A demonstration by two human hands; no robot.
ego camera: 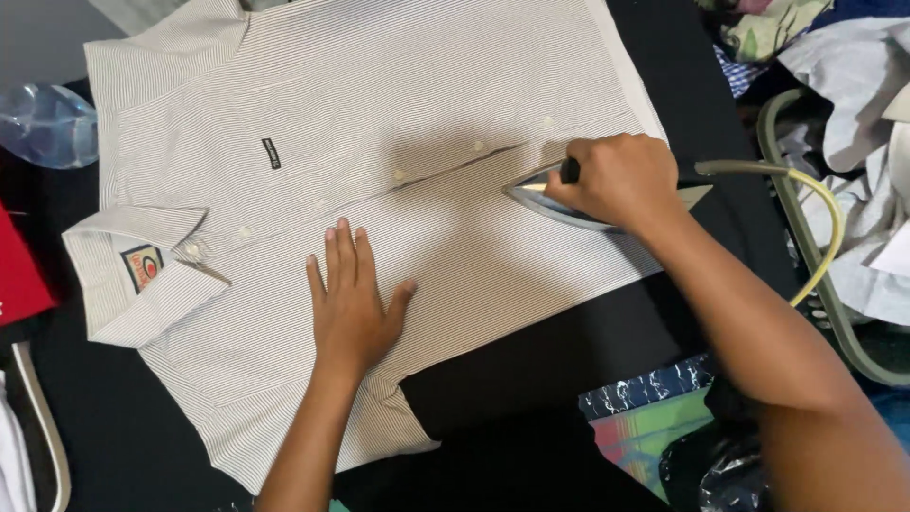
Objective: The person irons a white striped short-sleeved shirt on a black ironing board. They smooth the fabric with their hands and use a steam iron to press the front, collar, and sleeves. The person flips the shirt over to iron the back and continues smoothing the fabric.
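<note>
The shirt (379,123) lies on the table (114,436), iron (569,204) on it, basket (815,275) to its right.

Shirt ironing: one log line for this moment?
left hand flat on striped shirt | right hand grips iron near button placket

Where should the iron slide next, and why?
Probably along the button strip toward the collar. The iron, gripped by the right hand, points that way near the shirt's hem end, and the left hand lies flat on the cloth just below that strip.
</note>
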